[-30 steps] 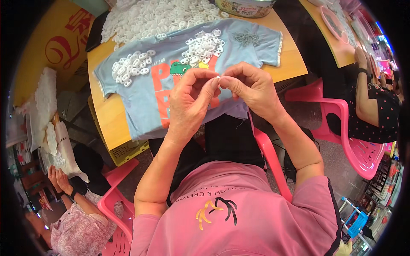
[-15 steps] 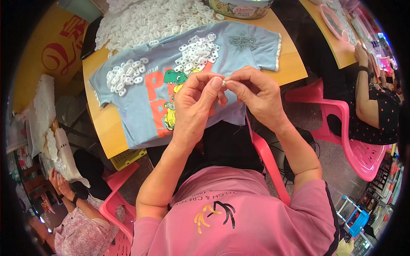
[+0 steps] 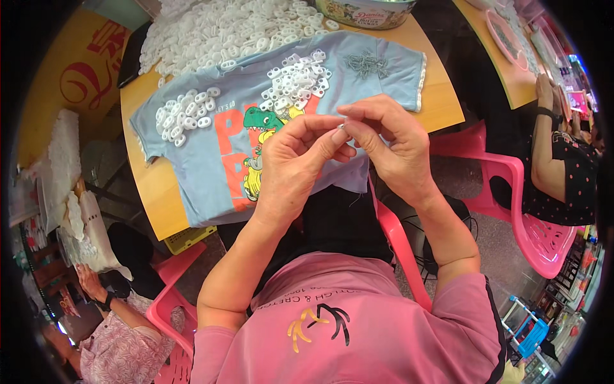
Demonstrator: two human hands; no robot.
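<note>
Small white piece (image 3: 343, 125), barely visible, sat pinched between the fingertips of both hands above the table's near edge. Largest in view, the wooden table (image 3: 441, 105) carried a light blue T-shirt (image 3: 224, 160) with a dinosaur print, spread flat. White plastic rings (image 3: 295, 80) lay heaped on it. The left hand (image 3: 297, 163) and right hand (image 3: 390, 147) were both closed, thumbs and forefingers meeting around the piece.

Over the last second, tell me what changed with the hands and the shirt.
Both hands, left hand and right hand, kept pinching a tiny piece between their fingertips, shifting slightly right over the blue T-shirt, uncovering more of its print. The white ring piles and wooden table stayed put.
</note>
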